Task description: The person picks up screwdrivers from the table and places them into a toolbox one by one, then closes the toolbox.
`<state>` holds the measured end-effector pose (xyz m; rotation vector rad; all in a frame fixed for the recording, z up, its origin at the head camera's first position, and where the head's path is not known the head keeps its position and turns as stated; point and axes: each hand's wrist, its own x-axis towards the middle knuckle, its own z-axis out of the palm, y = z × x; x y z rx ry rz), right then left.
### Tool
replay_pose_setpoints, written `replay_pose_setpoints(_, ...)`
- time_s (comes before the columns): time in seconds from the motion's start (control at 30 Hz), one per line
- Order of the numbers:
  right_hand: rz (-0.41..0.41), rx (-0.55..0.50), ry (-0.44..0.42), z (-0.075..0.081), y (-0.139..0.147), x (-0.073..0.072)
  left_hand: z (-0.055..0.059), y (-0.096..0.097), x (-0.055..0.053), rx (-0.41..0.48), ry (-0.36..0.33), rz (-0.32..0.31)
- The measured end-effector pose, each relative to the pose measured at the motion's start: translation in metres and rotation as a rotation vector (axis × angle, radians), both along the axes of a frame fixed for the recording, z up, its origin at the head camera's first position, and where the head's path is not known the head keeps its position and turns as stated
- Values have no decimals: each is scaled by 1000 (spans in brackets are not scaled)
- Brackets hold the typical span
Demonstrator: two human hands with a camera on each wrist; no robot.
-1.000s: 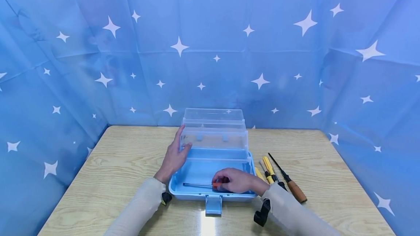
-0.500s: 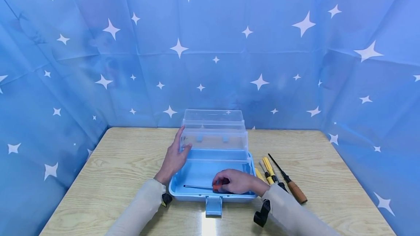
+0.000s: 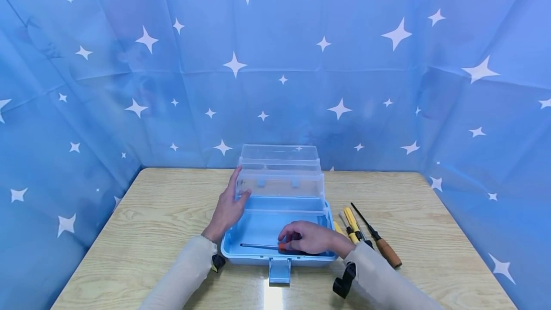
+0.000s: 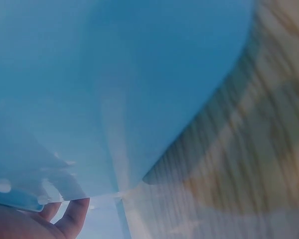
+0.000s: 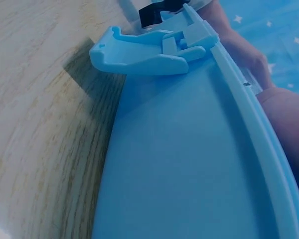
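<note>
A light-blue toolbox [image 3: 297, 261] sits lifted open on the table, its clear tiered lid [image 3: 280, 184] raised at the back. Inside, near the front wall, a screwdriver with a red handle [image 3: 281, 247] lies lengthwise, its metal shaft pointing left. My right hand [image 3: 307, 237] reaches over the front edge and pinches that handle, covering most of it. At the left side of the lid my left hand [image 3: 225, 209] rests with fingers extended along its edge and the thumb in front. The left wrist view shows only part of that hand [image 4: 65, 224] beyond the blue box wall.
Right of the box lie several other screwdrivers, among them one with a brown wooden handle [image 3: 388, 252] and one with a yellow handle [image 3: 350, 216]. The front latch [image 3: 280, 271] hangs down. A blue star-patterned curtain [image 3: 275, 61] stands behind the wooden table [image 3: 172, 214].
The head view has tilted slightly. Both hands stay in nearly the same places, and the red-handled screwdriver has hardly moved.
</note>
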<state>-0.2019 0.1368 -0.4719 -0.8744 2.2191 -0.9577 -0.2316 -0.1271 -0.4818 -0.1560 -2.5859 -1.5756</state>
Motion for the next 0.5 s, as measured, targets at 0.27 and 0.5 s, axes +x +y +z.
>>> replay_pose_setpoints(0.27, 10, -4, 17, 8, 5, 1, -1, 0, -1, -10, 4, 4)
replay_pose_setpoints(0.5, 37, -25, -14, 19, 13, 3, -1, 0, 0, -7, 1, -1)
